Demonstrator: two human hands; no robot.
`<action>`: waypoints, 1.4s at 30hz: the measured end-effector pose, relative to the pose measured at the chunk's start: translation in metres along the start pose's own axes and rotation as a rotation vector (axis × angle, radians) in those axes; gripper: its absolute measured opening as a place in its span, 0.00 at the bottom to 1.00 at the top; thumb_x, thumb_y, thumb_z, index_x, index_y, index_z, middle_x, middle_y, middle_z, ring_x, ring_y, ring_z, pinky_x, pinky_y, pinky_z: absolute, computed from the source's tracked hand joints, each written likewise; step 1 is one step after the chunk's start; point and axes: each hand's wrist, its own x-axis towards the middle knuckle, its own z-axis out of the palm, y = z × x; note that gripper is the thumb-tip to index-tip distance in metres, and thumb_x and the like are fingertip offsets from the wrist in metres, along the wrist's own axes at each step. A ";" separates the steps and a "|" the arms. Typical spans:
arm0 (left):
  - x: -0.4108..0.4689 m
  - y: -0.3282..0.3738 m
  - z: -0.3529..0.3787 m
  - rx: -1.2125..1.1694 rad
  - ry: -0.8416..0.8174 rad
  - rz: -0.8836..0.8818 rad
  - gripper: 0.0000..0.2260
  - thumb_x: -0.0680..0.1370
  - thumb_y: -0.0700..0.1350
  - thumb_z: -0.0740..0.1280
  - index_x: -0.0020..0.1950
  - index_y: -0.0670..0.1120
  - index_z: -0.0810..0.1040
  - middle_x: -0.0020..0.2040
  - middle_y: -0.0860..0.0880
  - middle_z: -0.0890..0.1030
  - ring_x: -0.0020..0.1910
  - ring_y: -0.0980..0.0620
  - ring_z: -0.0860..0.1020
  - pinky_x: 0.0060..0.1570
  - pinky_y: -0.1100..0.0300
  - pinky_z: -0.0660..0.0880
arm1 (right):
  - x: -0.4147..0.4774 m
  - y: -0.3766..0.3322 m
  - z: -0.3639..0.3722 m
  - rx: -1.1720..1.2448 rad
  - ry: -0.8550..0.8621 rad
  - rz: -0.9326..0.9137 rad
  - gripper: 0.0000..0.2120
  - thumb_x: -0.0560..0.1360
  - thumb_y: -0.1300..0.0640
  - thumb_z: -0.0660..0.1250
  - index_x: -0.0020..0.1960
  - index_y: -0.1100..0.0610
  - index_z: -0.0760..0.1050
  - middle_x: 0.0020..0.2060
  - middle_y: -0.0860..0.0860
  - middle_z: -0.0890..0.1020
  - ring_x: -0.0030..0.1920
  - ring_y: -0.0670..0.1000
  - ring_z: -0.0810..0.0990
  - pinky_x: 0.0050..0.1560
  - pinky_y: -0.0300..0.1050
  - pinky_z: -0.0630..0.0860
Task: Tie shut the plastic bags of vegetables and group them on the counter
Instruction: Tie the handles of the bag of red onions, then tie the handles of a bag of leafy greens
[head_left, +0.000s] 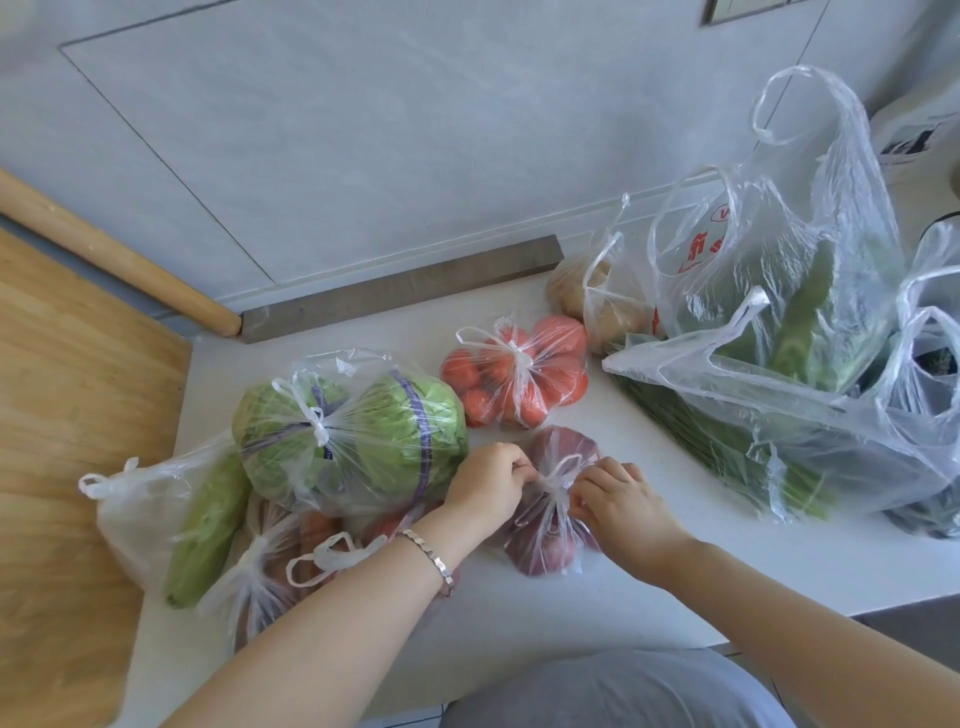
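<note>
Your left hand (488, 480) and right hand (618, 496) each pinch a handle of the onion bag (545, 540) lying between them near the counter's (649, 582) front edge.

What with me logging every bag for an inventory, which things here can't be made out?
Head view:
1. Far-right bag: cut by the frame edge, behind the big clear bag; dark contents unclear.
2. Knot on the bag of purple vegetables: left hand and right hand pinch its handles, covering it; finished or not, unclear.
3. Bottom-left bag: forearm and cabbage bag hide its contents.
4. Red print on the big clear bag: creased, unreadable.
</note>
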 end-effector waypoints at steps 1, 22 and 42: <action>0.000 -0.002 0.000 0.039 0.016 0.009 0.08 0.78 0.43 0.63 0.46 0.42 0.81 0.45 0.47 0.83 0.45 0.49 0.79 0.44 0.58 0.74 | -0.003 0.002 -0.002 0.002 -0.015 -0.002 0.10 0.71 0.49 0.58 0.34 0.47 0.74 0.32 0.41 0.78 0.36 0.46 0.78 0.38 0.37 0.75; 0.046 0.082 -0.064 -0.010 -0.011 0.238 0.09 0.76 0.42 0.61 0.55 0.48 0.76 0.49 0.51 0.78 0.46 0.54 0.76 0.44 0.62 0.72 | 0.020 0.012 -0.141 0.221 0.580 0.294 0.05 0.70 0.63 0.68 0.45 0.60 0.77 0.33 0.46 0.72 0.30 0.50 0.70 0.28 0.40 0.69; 0.045 0.231 -0.030 -0.334 0.512 0.329 0.19 0.73 0.38 0.61 0.26 0.48 0.58 0.22 0.52 0.62 0.25 0.56 0.60 0.27 0.64 0.57 | -0.019 0.181 -0.221 0.319 -0.271 0.543 0.19 0.79 0.49 0.54 0.31 0.55 0.65 0.27 0.49 0.69 0.25 0.46 0.66 0.27 0.34 0.65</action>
